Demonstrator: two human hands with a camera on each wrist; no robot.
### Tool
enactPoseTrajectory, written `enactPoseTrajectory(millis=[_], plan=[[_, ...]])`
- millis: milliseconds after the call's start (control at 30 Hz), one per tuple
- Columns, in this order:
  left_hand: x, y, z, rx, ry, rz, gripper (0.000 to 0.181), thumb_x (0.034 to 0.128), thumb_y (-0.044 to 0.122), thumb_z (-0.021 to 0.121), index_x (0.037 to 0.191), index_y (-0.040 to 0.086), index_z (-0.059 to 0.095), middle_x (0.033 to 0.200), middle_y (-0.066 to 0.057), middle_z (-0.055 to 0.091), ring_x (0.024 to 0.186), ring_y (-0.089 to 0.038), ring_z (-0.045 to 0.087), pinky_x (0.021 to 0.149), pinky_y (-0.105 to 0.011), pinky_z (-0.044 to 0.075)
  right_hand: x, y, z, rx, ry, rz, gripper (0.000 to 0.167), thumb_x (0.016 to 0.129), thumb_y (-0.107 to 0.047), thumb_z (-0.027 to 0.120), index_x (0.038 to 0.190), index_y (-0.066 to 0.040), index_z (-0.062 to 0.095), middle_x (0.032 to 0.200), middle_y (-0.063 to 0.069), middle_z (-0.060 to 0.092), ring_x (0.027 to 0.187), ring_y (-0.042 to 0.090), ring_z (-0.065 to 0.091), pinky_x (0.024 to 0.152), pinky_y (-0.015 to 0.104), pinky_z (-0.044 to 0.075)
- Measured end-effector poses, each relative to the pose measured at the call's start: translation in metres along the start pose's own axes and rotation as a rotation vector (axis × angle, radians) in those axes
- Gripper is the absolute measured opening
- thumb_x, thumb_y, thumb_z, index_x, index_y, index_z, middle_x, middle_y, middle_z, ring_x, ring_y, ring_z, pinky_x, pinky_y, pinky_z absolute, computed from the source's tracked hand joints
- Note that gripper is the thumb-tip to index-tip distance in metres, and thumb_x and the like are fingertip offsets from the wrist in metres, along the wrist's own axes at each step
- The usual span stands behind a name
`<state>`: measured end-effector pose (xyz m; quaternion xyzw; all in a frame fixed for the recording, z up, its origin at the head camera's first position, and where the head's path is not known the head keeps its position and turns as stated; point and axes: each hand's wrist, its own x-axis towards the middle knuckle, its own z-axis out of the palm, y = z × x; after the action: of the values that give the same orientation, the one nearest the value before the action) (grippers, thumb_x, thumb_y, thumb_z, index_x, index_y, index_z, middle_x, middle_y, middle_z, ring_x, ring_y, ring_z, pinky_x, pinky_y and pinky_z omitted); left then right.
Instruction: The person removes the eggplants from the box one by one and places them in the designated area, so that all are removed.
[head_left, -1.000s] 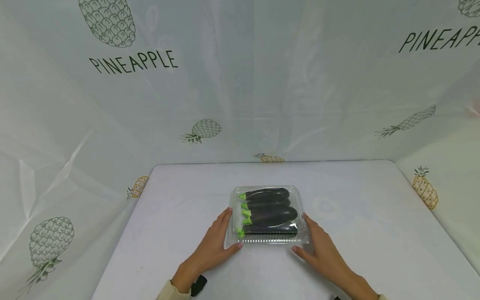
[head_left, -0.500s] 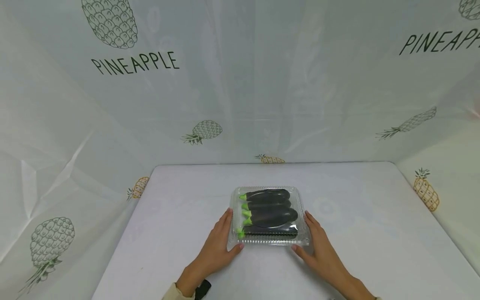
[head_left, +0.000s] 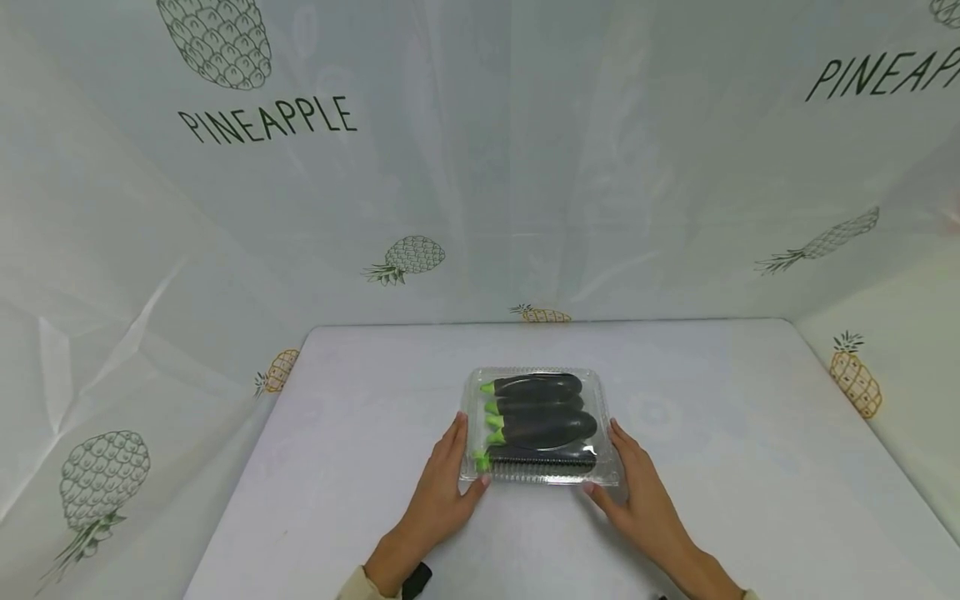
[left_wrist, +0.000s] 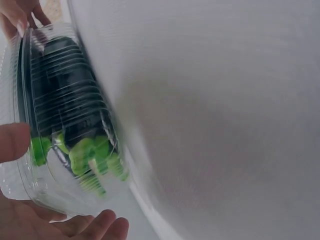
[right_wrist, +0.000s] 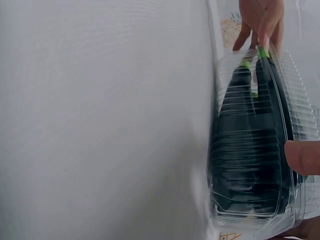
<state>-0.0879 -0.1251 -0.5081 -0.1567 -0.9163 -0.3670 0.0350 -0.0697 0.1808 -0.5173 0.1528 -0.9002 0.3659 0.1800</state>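
A clear plastic clamshell container (head_left: 540, 477) with several dark eggplants (head_left: 547, 427) inside sits at the middle of the white table, closed, their green stem ends to the left. My left hand (head_left: 438, 496) grips its left side, thumb at the near-left corner and fingers along the side. On the opposite side my right hand (head_left: 648, 504) holds it the same way, thumb at the near-right corner. The left wrist view shows the thumb (left_wrist: 14, 142) on the ridged front and fingers curled at the end; in the right wrist view the other thumb (right_wrist: 304, 157) touches the container.
The white table (head_left: 360, 400) reaches back to a pale sheet (head_left: 480, 167) printed with pineapples, which hangs behind it and along both sides. A black band (head_left: 417, 581) is on the left wrist, by the sleeve.
Both thumbs have moved slightly up, onto the container's near edge. The left forearm has shifted a little to the right. The head view has moved slightly.
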Motion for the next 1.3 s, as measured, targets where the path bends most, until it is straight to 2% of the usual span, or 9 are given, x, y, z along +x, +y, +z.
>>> enactPoseTrajectory(millis=[167,400,633,700,767,867,933,1100,1300], plan=[[0.001,0.001,0.001,-0.007,0.014,-0.005,0.084,0.0990,0.014,0.072,0.165,-0.005,0.023,0.171,-0.023,0.024,0.155,-0.045,0.031,0.121,-0.066,0.034,0.001,-0.001,0.001,-0.007,0.016,0.016,0.080,0.083,-0.013,0.087,0.149,0.010,0.047,0.157,0.028,0.046,0.138,0.054,0.047,0.114,0.000,0.008],[0.001,0.003,0.001,0.008,0.013,-0.027,0.080,0.0983,0.007,0.071,0.164,-0.005,0.026,0.171,-0.021,0.025,0.154,-0.044,0.032,0.120,-0.067,0.034,0.002,0.000,0.002,-0.030,0.046,-0.030,0.078,0.081,-0.008,0.087,0.146,0.012,0.050,0.154,0.029,0.049,0.133,0.053,0.049,0.117,0.002,0.009],[0.001,0.005,0.000,0.037,0.011,-0.035,0.075,0.1000,0.009,0.068,0.162,-0.007,0.029,0.170,-0.022,0.027,0.154,-0.046,0.030,0.121,-0.069,0.029,0.002,0.001,0.002,-0.065,0.042,-0.045,0.075,0.080,-0.006,0.087,0.144,0.011,0.052,0.154,0.027,0.050,0.137,0.051,0.047,0.119,0.005,0.007],[0.001,0.006,0.000,0.051,0.015,-0.031,0.074,0.0999,0.008,0.068,0.161,-0.008,0.030,0.170,-0.023,0.028,0.153,-0.046,0.031,0.120,-0.070,0.028,0.002,0.001,0.001,-0.078,0.033,-0.038,0.074,0.082,-0.007,0.087,0.145,0.010,0.052,0.154,0.027,0.051,0.139,0.051,0.046,0.126,0.017,0.016],[0.000,0.007,0.000,0.070,0.021,-0.027,0.073,0.1002,0.009,0.068,0.161,-0.009,0.031,0.169,-0.024,0.029,0.153,-0.046,0.031,0.121,-0.068,0.028,0.003,0.001,0.001,-0.089,0.021,-0.034,0.074,0.082,-0.009,0.086,0.145,0.010,0.052,0.154,0.028,0.051,0.140,0.052,0.045,0.128,0.040,0.028],[-0.001,0.009,-0.001,0.104,0.024,-0.020,0.071,0.1010,0.009,0.066,0.160,-0.010,0.032,0.169,-0.024,0.029,0.152,-0.046,0.032,0.121,-0.068,0.028,0.004,0.001,0.000,-0.106,0.010,-0.044,0.074,0.083,-0.009,0.086,0.145,0.011,0.053,0.152,0.030,0.052,0.140,0.054,0.044,0.111,0.070,0.039],[-0.002,0.010,-0.001,0.128,0.023,-0.018,0.070,0.1016,0.009,0.065,0.160,-0.010,0.032,0.169,-0.025,0.030,0.152,-0.047,0.031,0.121,-0.068,0.028,0.005,0.001,-0.001,-0.117,0.009,-0.058,0.073,0.082,-0.009,0.086,0.144,0.012,0.053,0.151,0.030,0.053,0.140,0.055,0.043,0.104,0.075,0.040],[-0.003,0.013,-0.002,0.170,0.013,-0.013,0.069,0.1022,0.007,0.064,0.160,-0.011,0.031,0.168,-0.026,0.030,0.151,-0.047,0.031,0.120,-0.067,0.028,0.004,0.002,-0.001,-0.139,0.012,-0.085,0.071,0.083,-0.011,0.085,0.143,0.013,0.054,0.149,0.031,0.055,0.141,0.055,0.042,0.105,0.075,0.039],[-0.003,0.015,-0.002,0.153,0.018,-0.023,0.067,0.1024,0.005,0.062,0.159,-0.011,0.031,0.168,-0.026,0.031,0.151,-0.047,0.031,0.120,-0.068,0.028,0.004,0.003,-0.002,-0.166,0.018,-0.111,0.069,0.084,-0.011,0.085,0.141,0.014,0.055,0.146,0.031,0.057,0.140,0.055,0.042,0.104,0.073,0.040]])
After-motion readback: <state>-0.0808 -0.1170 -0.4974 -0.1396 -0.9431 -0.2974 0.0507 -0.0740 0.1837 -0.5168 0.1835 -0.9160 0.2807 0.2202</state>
